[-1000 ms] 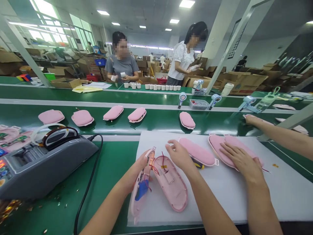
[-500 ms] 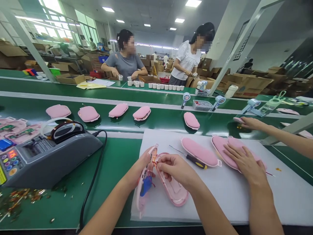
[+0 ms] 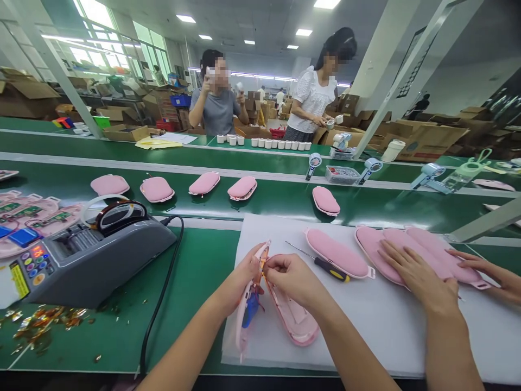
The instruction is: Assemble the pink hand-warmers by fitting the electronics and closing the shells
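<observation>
My left hand grips one half of an opened pink case, tilted on its edge, with a blue part and wires inside. My right hand is pinched at the top of the other half, beside the orange strip; what its fingertips hold is too small to make out. That second half leans open on the white sheet. Right of my hands lie a screwdriver and a closed pink case.
At right a co-worker's two hands rest on several pink cases. A grey tape dispenser with a black cable stands left. Beyond, pink cases line the green belt; a plastic box and small fans stand behind.
The co-worker's far hand has come back from the belt onto the pink cases, where another case now lies. My hands remain at the opened case. The view has shifted slightly.
</observation>
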A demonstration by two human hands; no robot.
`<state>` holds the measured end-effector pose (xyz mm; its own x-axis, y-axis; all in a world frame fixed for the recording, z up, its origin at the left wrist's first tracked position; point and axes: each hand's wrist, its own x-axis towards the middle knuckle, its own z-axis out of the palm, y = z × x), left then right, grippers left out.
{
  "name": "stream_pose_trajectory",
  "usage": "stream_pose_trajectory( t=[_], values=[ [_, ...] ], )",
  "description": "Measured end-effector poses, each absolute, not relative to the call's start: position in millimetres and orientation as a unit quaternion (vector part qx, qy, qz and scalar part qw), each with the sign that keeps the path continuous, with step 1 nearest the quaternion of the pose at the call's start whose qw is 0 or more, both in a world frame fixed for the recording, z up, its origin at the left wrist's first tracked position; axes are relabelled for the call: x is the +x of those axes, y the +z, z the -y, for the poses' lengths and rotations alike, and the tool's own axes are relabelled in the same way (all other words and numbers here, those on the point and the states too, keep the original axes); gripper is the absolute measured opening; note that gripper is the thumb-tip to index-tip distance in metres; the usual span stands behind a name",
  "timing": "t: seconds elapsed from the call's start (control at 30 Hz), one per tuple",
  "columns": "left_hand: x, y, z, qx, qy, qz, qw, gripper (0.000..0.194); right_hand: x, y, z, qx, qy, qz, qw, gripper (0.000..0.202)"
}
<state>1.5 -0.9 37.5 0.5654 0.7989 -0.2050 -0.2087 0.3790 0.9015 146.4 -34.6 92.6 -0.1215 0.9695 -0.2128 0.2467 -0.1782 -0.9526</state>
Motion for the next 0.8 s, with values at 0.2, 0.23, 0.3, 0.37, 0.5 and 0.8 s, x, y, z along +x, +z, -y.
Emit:
stream_pose_trajectory(
  t=[0.2,0.23,0.3,0.37,0.5,0.8],
  values=[
    [3,39,3,0.443,0.324,-0.323,0.771,0.094,150,89,35,-0.527,0.53,0.563,0.351,0.02],
    [4,39,3,0.441,0.328,-0.322,0.771,0.093,152,88,34,-0.523,0.532,0.565,0.352,0.021],
    [5,39,5,0.439,0.335,-0.319,0.77,0.091,154,87,34,-0.521,0.533,0.566,0.351,0.02],
    [6,38,5,0.438,0.335,-0.316,0.772,0.092,154,84,33,-0.523,0.531,0.567,0.351,0.02],
    [7,35,5,0.439,0.336,-0.323,0.768,0.092,153,76,33,-0.523,0.502,0.578,0.375,0.017],
    [9,40,10,0.462,0.32,-0.343,0.752,0.09,274,113,68,-0.555,0.369,0.534,0.52,0.053]
  ],
)
